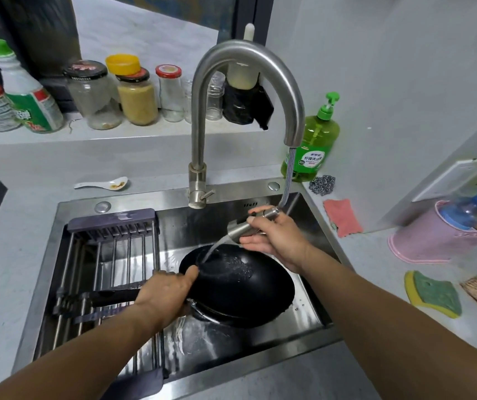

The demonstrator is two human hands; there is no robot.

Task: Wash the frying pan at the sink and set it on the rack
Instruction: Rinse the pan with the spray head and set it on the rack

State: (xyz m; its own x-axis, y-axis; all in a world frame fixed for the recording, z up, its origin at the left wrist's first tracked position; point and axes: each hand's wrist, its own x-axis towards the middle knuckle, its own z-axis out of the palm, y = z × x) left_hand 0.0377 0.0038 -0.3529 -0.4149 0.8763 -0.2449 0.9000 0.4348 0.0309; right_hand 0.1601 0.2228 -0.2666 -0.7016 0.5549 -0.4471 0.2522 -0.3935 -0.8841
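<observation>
- Head view shows us the frying pan (240, 287) lying in the basin of the sink (303, 319), tilted a little, its dark inside turned up toward us and its handle reaching left over the rack (110, 255).
- We see the left hand (165, 293) gripping the pan where handle meets bowl, fingers curled over the rim and thumb laid along the edge.
- Our right hand (274, 241) is wrapped around the pull-out spray head (246, 229), fingers closed on it, and the hose runs back up to the faucet (246, 90).
- Water falls from the spray head onto the far inner wall of the pan and beads there.
- We judge the pan to be stiff and fairly heavy for one hand, with the weight out in the bowl, so it will want to tip away from the handle.
- We expect a wet, perhaps greasy, surface to be slippery; the rim is a poor hold once we lift.
- We would take it by the handle, close to the bowl, where the grip is dry and the leverage short.
- The rack sits in the left part of the sink, just beside the pan, so the carry looks short.
- Steel pan on steel bars may clatter or slide; we would set it down gently.
</observation>
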